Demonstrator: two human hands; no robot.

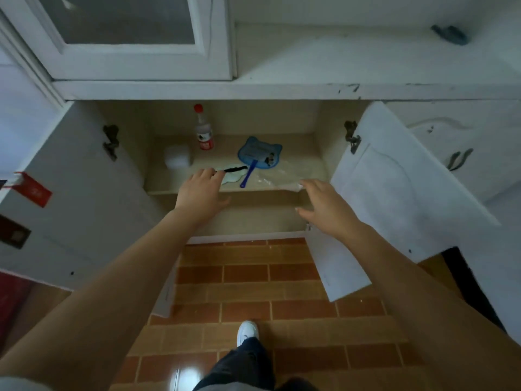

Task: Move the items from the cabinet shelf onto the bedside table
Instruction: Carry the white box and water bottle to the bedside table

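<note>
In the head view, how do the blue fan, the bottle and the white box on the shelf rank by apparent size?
1. Blue fan, handle included.
2. Bottle and white box look alike in area; the bottle is taller and the box wider, so I do not rank them.

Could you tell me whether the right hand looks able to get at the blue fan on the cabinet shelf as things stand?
Probably yes. The right hand hovers open at the shelf's front edge, both cabinet doors stand open, and nothing lies between it and the blue fan, whose handle points toward the front.

Blue cat-shaped fan (259, 155); red-capped, red-labelled clear bottle (203, 129); white box (177, 157); white cabinet doors (394, 176); orange-brown brick-patterned floor tiles (253, 292).
</note>
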